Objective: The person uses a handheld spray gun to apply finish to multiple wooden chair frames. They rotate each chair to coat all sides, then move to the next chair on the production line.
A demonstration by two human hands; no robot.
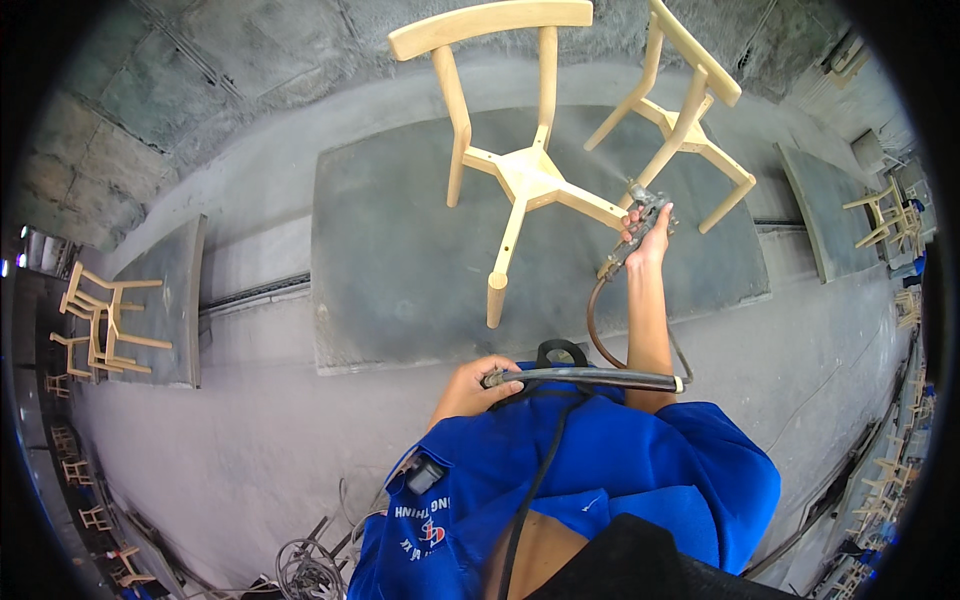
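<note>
My right hand (652, 243) is closed around a metal spray gun (643, 215), raised over the grey board. A faint mist shows by its nozzle, pointing up and left between two chairs. A brown hose (594, 318) runs down from the gun. In front of my body, my left hand (473, 389) grips the left end of a long dark tube (590, 378) lying roughly level. One bare wooden chair frame (530, 176), without a seat pad, stands ahead of me, near the gun. A second wooden chair frame (688, 130) stands tilted in view at the far right.
The broad grey board (400, 290) lies under both chairs. Another board (170, 290) with stacked chairs (108, 310) is at left; a third board (822, 215) with chairs (885, 218) is at right. Coiled cables (308, 568) lie at lower left. A stained wall (240, 60) rises behind.
</note>
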